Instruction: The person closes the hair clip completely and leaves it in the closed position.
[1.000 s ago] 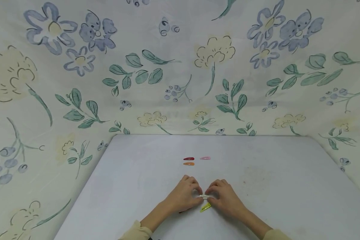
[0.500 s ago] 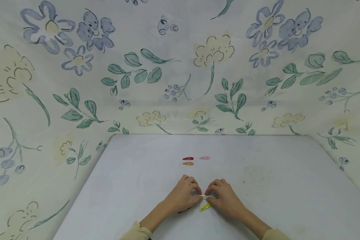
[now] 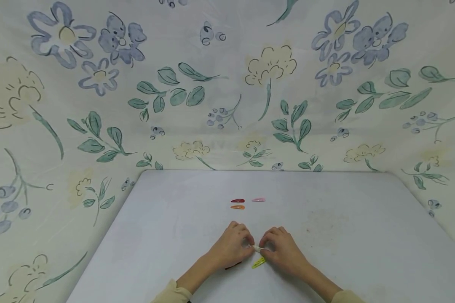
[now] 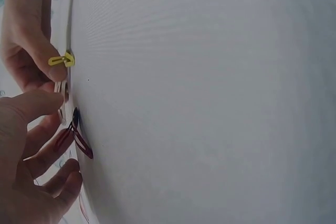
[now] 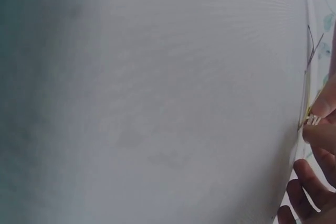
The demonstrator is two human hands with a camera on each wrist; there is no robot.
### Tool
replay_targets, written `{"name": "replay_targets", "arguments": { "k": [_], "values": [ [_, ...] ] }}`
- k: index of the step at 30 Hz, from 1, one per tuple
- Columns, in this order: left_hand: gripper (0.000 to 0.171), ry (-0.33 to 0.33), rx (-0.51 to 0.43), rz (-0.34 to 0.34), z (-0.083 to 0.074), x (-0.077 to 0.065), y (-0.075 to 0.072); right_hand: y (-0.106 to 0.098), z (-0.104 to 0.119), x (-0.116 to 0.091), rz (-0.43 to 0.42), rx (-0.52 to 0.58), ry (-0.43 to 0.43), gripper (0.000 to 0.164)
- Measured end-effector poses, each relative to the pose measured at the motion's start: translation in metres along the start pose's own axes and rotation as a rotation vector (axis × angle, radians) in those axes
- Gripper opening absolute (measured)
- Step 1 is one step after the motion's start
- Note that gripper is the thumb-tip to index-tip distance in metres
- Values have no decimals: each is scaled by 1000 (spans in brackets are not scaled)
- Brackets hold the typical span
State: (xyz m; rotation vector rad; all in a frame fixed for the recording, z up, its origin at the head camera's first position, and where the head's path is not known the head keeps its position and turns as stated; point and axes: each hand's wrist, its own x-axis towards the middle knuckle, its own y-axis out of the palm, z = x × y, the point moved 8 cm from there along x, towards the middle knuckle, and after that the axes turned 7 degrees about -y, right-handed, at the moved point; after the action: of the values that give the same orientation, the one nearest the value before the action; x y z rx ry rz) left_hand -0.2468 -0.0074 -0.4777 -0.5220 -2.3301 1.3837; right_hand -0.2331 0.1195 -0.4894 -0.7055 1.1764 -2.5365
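Between the two hands is a white hair clip (image 3: 257, 249), held just above the table near the front. My left hand (image 3: 232, 243) pinches its left end with thumb and fingertips. The right end is pinched by my right hand (image 3: 284, 250). In the left wrist view the clip (image 4: 62, 115) shows as a slim pale strip, its ends covered by fingers. A yellow hair clip (image 3: 258, 262) lies just under the right thumb, its snap part raised in the left wrist view. Close by the left wrist is a dark red hair clip (image 3: 233, 266), partly hidden in the head view and spread apart in the left wrist view.
Farther back on the white table (image 3: 174, 219) lie a red hair clip (image 3: 237, 200), an orange hair clip (image 3: 237, 207) just in front of it, and a pink hair clip (image 3: 258, 200) to their right. A flowered cloth (image 3: 227, 84) hangs behind and at the sides.
The white clip has turned slightly between the fingertips, its right end tipping a little lower. Both hands stay in nearly the same place, and the other clips have not moved.
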Motion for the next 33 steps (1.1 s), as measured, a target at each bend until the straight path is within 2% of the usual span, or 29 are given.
{"name": "replay_targets", "arguments": {
  "k": [5, 11, 19, 25, 28, 33],
  "values": [
    [10, -46, -41, 18, 4, 2, 2, -2, -3, 1, 24, 38, 59, 17],
    [12, -45, -105, -14, 4, 2, -2, -7, -2, 5, 10, 60, 56, 17],
    [12, -9, -153, -111, 1, 3, -10, -15, 0, 9, -35, 55, 108, 18],
    [13, 9, -184, -184, -1, 4, -18, -18, -2, 14, -69, 96, 164, 15],
    [12, 4, -204, -214, -2, 7, -23, -22, -3, 16, -107, 130, 190, 14],
    [13, 12, -234, -291, -4, 11, -32, -30, -2, 18, -207, 195, 160, 15]
  ]
}}
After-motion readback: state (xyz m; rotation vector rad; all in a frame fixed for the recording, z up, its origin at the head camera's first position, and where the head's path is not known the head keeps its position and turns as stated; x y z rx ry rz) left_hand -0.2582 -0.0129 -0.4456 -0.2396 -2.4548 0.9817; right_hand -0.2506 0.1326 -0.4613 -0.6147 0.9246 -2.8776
